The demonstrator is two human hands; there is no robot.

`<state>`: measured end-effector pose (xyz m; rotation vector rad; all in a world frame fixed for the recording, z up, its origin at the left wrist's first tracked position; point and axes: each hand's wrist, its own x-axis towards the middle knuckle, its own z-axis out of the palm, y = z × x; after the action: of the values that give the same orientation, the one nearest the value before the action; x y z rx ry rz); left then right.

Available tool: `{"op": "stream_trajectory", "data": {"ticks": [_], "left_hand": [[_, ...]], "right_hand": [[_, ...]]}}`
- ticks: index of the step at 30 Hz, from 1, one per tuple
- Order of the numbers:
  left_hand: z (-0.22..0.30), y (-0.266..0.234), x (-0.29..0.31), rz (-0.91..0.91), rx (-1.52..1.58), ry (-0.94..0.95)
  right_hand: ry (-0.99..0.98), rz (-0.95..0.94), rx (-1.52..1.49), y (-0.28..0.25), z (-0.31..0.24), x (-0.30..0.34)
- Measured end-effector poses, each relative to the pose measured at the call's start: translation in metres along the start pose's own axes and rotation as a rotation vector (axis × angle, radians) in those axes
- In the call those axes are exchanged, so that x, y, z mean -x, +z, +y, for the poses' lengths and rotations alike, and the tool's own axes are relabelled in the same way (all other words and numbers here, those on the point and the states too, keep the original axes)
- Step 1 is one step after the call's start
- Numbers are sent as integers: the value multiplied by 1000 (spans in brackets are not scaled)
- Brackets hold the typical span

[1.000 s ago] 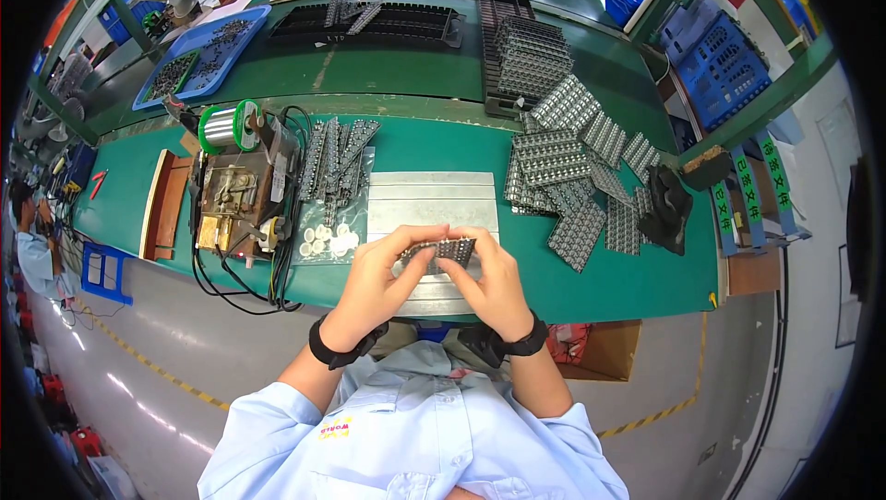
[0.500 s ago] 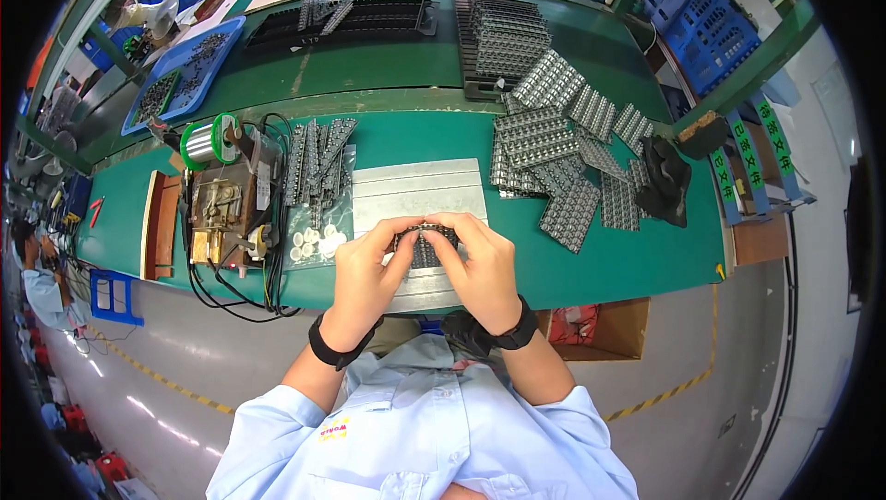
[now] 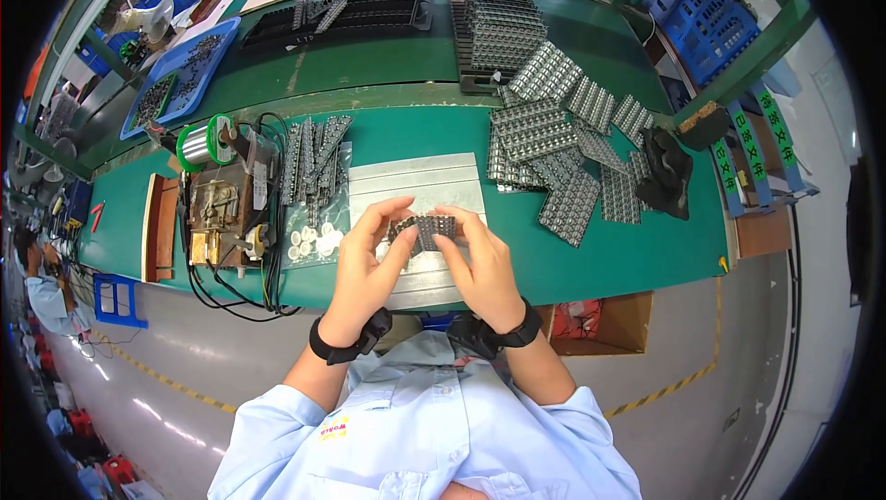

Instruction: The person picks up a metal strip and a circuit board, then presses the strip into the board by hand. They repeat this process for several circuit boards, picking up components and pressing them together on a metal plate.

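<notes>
Over a grooved silver metal plate, both hands hold a dark circuit board panel covered with rows of small parts. My left hand has thumb and fingers closed on the panel's left part, which sits at an angle to the rest; whether it is a separate piece I cannot tell. My right hand pinches the right side, thumb on the near edge and fingers behind. Left of the plate lies a pile of narrow board strips, beside a clear bag with white round pieces.
Loose board panels are heaped on the right, next to a black cloth. On the left stand a solder wire spool and a machine with cables. Black trays and a blue tray lie further back.
My hands have tilted the panel so more of its face shows. Its left part is now angled away from the right part, and my left fingers have spread slightly upward.
</notes>
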<state>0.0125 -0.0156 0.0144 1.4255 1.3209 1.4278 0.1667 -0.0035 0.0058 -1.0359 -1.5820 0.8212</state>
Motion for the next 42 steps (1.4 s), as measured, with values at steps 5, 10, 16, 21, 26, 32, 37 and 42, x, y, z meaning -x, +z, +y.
{"op": "stream_trajectory", "data": {"ticks": [5,10,16,21,26,32,37,42], "left_hand": [[-10,1,-10,-158,4,98],[0,10,-9,-126,-136,181],[12,14,-5,-120,-303,242],[12,19,3,-45,-345,216],[13,22,5,4,-340,211],[12,25,6,39,-353,220],[12,27,6,69,-357,230],[13,28,8,68,-360,208]], "right_hand": [[-77,-83,86,-15,-1,-10],[-141,-102,284,-19,-9,-11],[-118,-101,298,-20,-9,-9],[-145,-19,280,-13,-6,-4],[-165,18,301,-8,-5,-2],[-137,52,316,-3,-10,0],[-111,91,348,1,-11,1],[-150,71,305,-4,-5,0]]}}
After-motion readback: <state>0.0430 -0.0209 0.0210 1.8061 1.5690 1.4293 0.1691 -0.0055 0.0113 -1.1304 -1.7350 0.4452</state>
